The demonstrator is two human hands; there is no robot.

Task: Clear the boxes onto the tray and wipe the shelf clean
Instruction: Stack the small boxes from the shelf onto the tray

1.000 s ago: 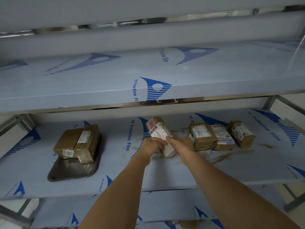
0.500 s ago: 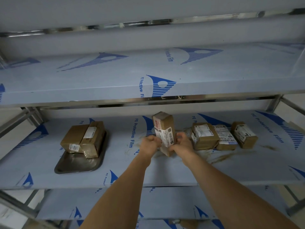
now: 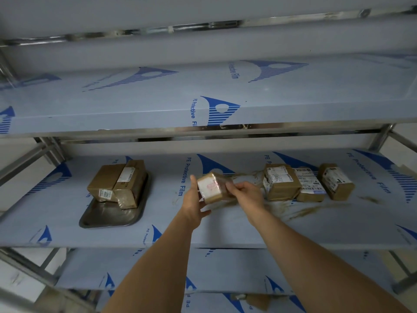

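I hold a small brown box (image 3: pixel 212 187) with a white label above the middle shelf (image 3: pixel 225 231). My left hand (image 3: pixel 194 204) grips its left end and my right hand (image 3: pixel 247 192) its right end. A dark metal tray (image 3: pixel 108 216) lies on the shelf to the left, carrying two brown boxes (image 3: pixel 119 184). Three more labelled brown boxes stand in a row to the right: one (image 3: pixel 281 184) nearest my right hand, one (image 3: pixel 310 185) in the middle, one (image 3: pixel 336 180) at the far right. Brown smears (image 3: pixel 304 211) streak the shelf around them.
The shelves are steel, covered in blue-printed protective film. An upper shelf (image 3: pixel 203 116) overhangs the working shelf closely. Steel uprights (image 3: pixel 383 136) stand at both ends. A lower shelf (image 3: pixel 214 269) sits beneath my arms.
The box I hold has tipped from upright to lying on its side and has dropped lower. My hands shifted slightly left with it.
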